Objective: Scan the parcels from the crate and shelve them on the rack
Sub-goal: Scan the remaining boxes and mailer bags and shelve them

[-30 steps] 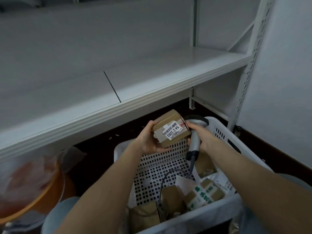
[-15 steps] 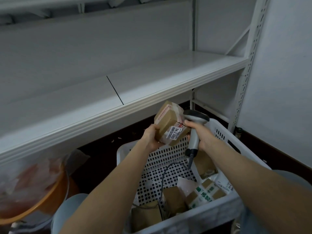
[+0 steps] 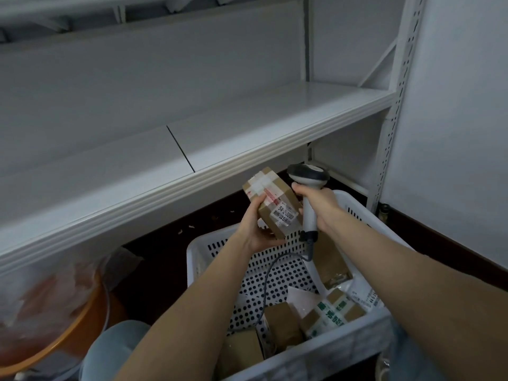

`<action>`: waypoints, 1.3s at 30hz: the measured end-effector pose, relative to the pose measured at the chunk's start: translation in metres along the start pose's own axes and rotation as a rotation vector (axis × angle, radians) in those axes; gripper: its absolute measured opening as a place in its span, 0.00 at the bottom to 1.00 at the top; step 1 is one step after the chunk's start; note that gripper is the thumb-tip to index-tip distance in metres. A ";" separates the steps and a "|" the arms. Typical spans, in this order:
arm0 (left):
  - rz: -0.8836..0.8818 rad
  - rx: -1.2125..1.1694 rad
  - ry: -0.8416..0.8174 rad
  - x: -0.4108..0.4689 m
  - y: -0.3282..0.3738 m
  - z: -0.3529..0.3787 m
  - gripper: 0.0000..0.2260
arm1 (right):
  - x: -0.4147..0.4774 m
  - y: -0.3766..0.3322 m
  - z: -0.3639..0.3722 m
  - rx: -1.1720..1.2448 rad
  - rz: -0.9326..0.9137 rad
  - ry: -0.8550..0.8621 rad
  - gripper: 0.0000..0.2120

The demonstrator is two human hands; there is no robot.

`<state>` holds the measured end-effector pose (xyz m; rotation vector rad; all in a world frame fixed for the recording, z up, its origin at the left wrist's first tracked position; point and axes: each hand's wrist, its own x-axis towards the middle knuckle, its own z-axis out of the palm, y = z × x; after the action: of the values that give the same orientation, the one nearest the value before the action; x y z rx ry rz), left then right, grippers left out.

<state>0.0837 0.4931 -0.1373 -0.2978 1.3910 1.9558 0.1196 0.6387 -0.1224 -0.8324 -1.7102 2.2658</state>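
Both curled: left grip (image 3: 254, 229) holds a parcel (image 3: 275, 200), label (image 3: 284, 217) print blurred; right grip (image 3: 320, 204) holds scanner (image 3: 308, 174).

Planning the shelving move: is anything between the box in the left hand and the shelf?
Nothing visible. The left hand holds the box below the shelf edge; the scanner in the right hand is beside it.

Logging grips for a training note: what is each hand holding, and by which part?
The left hand grips the brown parcel by its lower end; the right hand grips the scanner by its handle.
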 end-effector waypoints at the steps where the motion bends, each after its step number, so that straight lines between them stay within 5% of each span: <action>1: 0.005 -0.036 -0.004 0.001 -0.001 -0.001 0.27 | 0.001 0.002 -0.002 -0.003 0.018 0.027 0.21; 6: -0.011 -0.032 -0.012 -0.005 0.001 0.004 0.26 | -0.002 0.009 -0.007 -0.016 0.087 -0.006 0.23; 12: 0.270 0.172 0.224 0.000 0.012 0.007 0.19 | -0.001 0.002 0.000 -0.030 0.037 -0.003 0.19; 16: 0.171 0.403 0.149 -0.010 0.022 0.009 0.32 | -0.002 0.002 0.004 -0.084 0.005 0.001 0.17; 26: 0.003 0.284 0.277 -0.016 0.018 0.001 0.20 | -0.007 0.015 0.001 -0.087 0.003 0.004 0.26; 31: -0.025 0.193 0.328 -0.022 0.021 0.002 0.20 | -0.024 0.031 -0.006 -0.180 -0.017 -0.149 0.01; 39: -0.004 0.204 0.376 -0.026 0.027 0.000 0.19 | -0.032 0.056 -0.007 -0.309 -0.113 -0.100 0.03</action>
<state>0.0851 0.4781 -0.1031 -0.5928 1.8109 1.7964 0.1604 0.6115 -0.1654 -0.6647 -2.1313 2.0316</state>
